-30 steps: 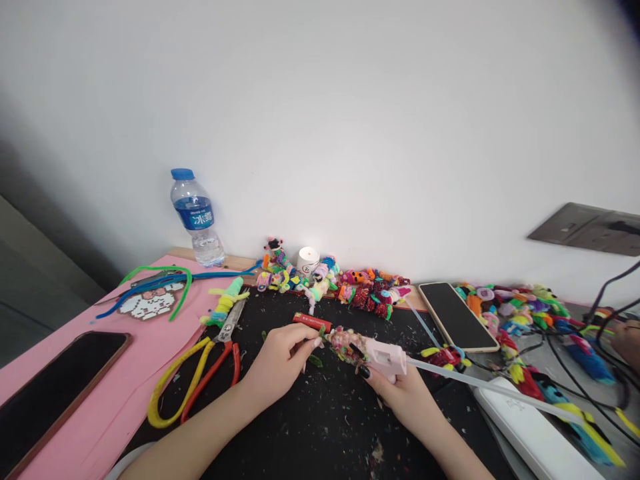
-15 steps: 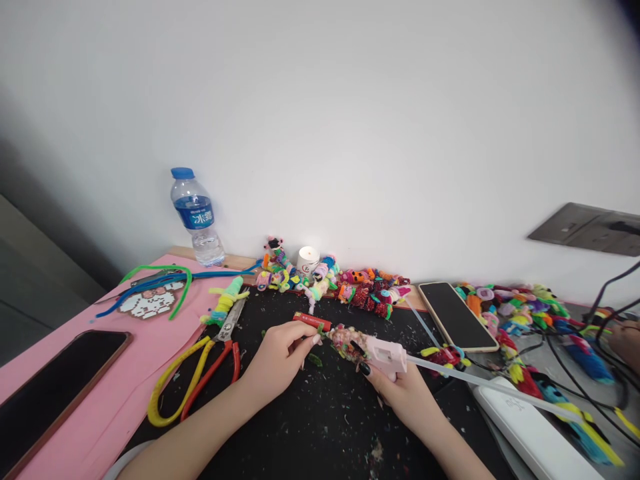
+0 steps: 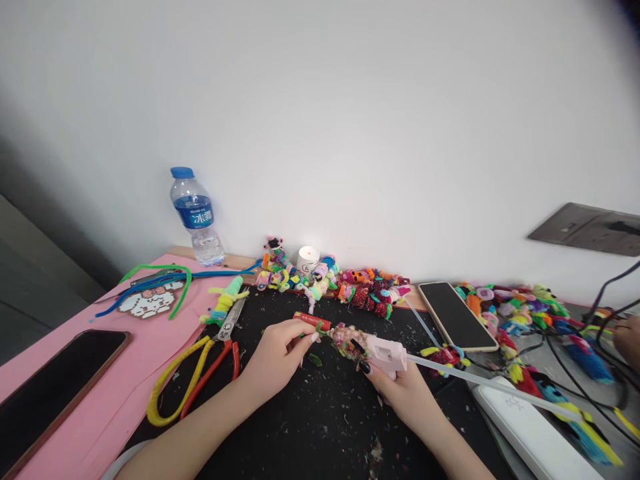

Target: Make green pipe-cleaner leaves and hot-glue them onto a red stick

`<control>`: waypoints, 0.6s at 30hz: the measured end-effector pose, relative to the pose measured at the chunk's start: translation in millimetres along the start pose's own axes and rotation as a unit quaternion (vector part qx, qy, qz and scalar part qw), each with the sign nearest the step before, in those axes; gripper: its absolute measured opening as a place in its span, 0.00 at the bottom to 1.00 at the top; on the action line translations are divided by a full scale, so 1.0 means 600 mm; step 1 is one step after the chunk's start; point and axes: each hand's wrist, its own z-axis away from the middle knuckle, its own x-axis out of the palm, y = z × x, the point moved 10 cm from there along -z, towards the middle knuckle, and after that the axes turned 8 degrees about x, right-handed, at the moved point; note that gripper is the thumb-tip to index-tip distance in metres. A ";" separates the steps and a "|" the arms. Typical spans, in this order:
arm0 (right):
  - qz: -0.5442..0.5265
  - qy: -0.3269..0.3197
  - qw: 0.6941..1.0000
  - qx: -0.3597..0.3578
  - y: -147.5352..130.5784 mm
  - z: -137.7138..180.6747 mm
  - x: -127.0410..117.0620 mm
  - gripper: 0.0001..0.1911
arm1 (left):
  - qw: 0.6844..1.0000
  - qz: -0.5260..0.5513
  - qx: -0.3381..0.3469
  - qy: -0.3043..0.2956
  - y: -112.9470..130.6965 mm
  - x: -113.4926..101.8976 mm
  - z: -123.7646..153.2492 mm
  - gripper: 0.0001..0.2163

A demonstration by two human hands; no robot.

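Observation:
My right hand is wrapped round a pale pink glue gun. Its front end is crusted with coloured fuzz, and a long clear glue stick runs out of its back. In a pinch, my left hand holds a small green piece of pipe cleaner at the gun's nozzle; whether the two touch is too small to tell. Another green scrap lies on the black mat just below. A red box rests behind my left fingertips.
Scissors with yellow and red handles lie left, near a pipe-cleaner figure. A bottle leans against the wall. Phones and a white power bank flank the mat. Cables cross the right side, where another person's hand shows.
Almost nothing differs. My left hand's fingertips have shifted very slightly at the nozzle; the glue gun stays in place.

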 end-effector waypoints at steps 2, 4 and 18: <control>-0.003 0.001 1.000 0.001 0.002 0.000 -0.001 0.18 | 1.000 -0.001 0.001 0.001 0.001 -0.001 -0.001 0.11; -0.003 0.002 1.000 -0.004 0.001 0.000 -0.002 0.18 | 1.000 -0.003 0.001 0.000 0.002 -0.002 -0.001 0.11; 0.014 0.002 1.000 0.010 0.006 -0.001 -0.002 0.17 | 1.000 -0.001 -0.003 0.000 0.000 -0.004 0.000 0.10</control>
